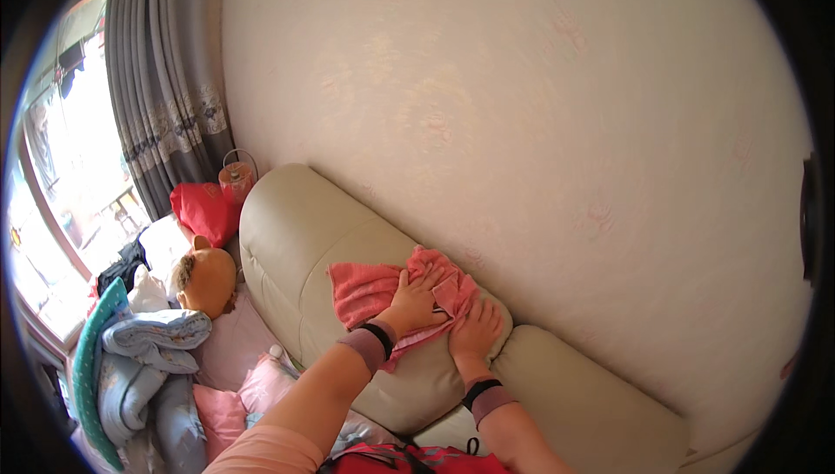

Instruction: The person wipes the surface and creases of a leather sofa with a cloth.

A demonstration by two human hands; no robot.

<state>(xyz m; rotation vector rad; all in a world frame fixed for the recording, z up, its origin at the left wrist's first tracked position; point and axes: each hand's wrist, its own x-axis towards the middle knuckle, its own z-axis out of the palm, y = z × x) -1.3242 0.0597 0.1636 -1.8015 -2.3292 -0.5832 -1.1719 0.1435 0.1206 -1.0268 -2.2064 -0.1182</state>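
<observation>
A coral-pink towel [365, 291] lies bunched over the top of a beige leather sofa backrest cushion [293, 232]. My left hand [414, 301] holds the towel down against the cushion, palm down with its fingers spread over the folds. Beside it, my right hand [476, 334] rests on the cushion's right end, its fingertips by the towel's edge and fingers somewhat apart. Part of the towel hangs down the cushion's front beneath my left wrist. Both wrists wear black and mauve bands.
A second backrest cushion [587, 402] adjoins on the right, and a patterned wall [522, 115] rises behind. At left are folded blue bedding [130, 376], a brown plush toy [209, 278], a red bag [205, 210], a pink lidded container [236, 177] and a grey curtain [156, 69] beside a bright window.
</observation>
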